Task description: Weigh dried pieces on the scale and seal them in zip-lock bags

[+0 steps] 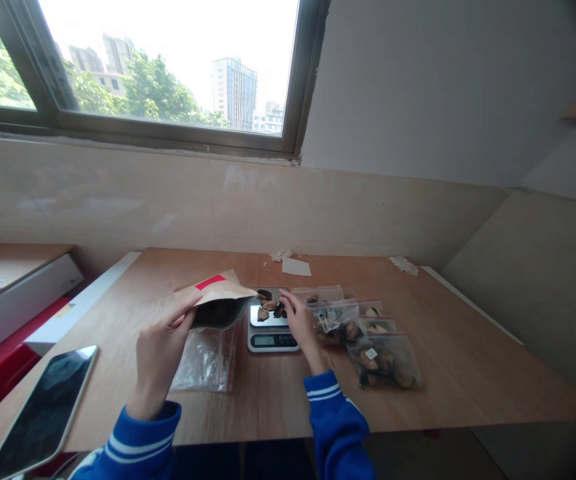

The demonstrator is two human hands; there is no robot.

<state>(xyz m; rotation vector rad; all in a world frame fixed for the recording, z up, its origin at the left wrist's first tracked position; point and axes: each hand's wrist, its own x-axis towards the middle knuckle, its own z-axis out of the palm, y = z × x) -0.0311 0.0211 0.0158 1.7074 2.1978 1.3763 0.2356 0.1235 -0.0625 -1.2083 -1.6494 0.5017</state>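
The left hand (163, 348) has its grip closed on the edge of a brown paper bag (218, 291), holding it tilted above the bench (273, 413) with its dark mouth gaping. A red patch shows on the bag's upper side. The right hand (302, 327) reaches over a kitchen scale (273, 342), its fingertips bunched near the right edge of the plate; whether its grip has caught a piece, I cannot tell. Dark and tan dried pieces (267, 305) lie on the scale's plate, close beside the bag's mouth. The digits on the display are too small to read.

Left of the scale, partly beneath the paper bag, lie clear plastic bags (203, 363) with red closing strips. To the right, several filled bags (385, 363) overlap, holding similar pieces; the nearest carries a small white square. A phone (43, 407) lies at the bench's left, and a white card (297, 267) behind the scale.
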